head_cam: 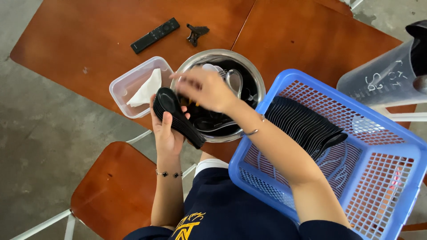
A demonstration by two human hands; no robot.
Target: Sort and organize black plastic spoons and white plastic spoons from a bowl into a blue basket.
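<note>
The left hand [167, 129] gripped a stack of black spoons [178, 116], light, hard and slippery-looking, best held round the middle. The right hand [205, 89] hovered open over the metal bowl [255, 78].

The person is wearing dark navy clothing with yellow lettering showing at the chest, and a strip of white at the hem; the left hand [167, 133] is carrying a thin bracelet with dark charms; the right hand [207, 89] is wearing a slim metal bangle.
</note>
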